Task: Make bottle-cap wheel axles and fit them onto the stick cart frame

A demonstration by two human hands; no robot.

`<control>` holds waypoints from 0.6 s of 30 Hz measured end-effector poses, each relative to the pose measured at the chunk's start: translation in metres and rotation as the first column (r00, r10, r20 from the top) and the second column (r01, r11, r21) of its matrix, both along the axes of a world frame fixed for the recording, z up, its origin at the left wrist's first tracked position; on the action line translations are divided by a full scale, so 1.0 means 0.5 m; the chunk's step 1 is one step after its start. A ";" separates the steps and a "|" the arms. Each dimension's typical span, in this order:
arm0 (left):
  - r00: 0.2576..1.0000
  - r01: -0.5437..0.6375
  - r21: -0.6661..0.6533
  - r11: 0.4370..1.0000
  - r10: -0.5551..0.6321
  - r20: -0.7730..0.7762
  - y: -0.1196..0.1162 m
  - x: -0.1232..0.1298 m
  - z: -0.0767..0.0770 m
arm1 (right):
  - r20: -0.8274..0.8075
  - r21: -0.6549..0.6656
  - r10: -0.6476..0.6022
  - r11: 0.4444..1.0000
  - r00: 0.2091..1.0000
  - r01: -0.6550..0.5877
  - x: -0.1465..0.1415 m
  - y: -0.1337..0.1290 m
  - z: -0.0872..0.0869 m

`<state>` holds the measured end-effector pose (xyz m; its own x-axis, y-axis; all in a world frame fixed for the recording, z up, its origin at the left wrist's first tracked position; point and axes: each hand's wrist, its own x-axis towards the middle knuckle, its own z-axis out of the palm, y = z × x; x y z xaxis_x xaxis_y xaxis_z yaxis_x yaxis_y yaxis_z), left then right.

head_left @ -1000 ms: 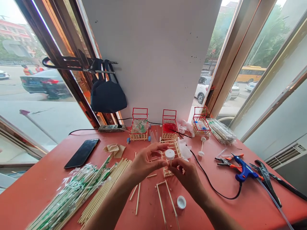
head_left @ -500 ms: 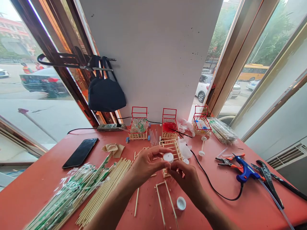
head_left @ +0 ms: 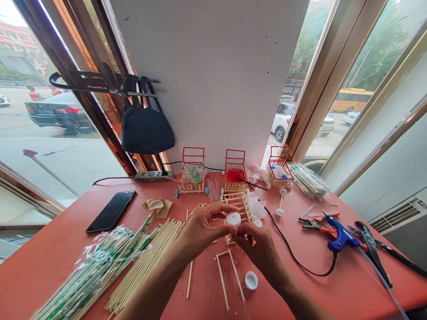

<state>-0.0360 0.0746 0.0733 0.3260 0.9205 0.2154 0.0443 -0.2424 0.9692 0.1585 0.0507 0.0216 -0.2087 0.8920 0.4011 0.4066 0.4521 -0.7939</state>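
A white bottle cap is pinched between the thumb and fingers of my left hand, its flat face turned up. Close against the cap's lower right edge, my right hand has its thumb and forefinger pressed together; whatever they grip is hidden. Behind the hands lies a small frame of wooden sticks, partly covered by them. Below is a long rectangular stick frame, and beside it another white cap lies with its hollow side up.
Loose sticks and wrapped chopsticks lie at left, near a phone. Three small stick carts with red handles, one a red-lined cart, stand at the back. A blue glue gun, its cable, and pliers are at right.
Both hands keep nearly the same pose around the cap. The whole view has shifted very slightly; nothing else on the table has visibly moved.
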 end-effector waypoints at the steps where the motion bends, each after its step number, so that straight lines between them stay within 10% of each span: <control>1: 1.000 0.012 -0.013 1.000 -0.012 0.010 -0.001 -0.001 0.003 | 0.000 -0.007 0.000 1.000 1.000 0.000 0.000 0.000 0.000; 18: 0.999 0.033 0.002 0.999 -0.033 -0.014 -0.005 -0.003 0.007 | 0.003 0.013 -0.014 1.000 1.000 0.014 0.005 -0.004 -0.012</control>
<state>-0.0375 0.0721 0.0769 0.3594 0.9085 0.2131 0.0494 -0.2465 0.9679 0.1608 0.0489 0.0154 -0.1973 0.8898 0.4115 0.4158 0.4561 -0.7868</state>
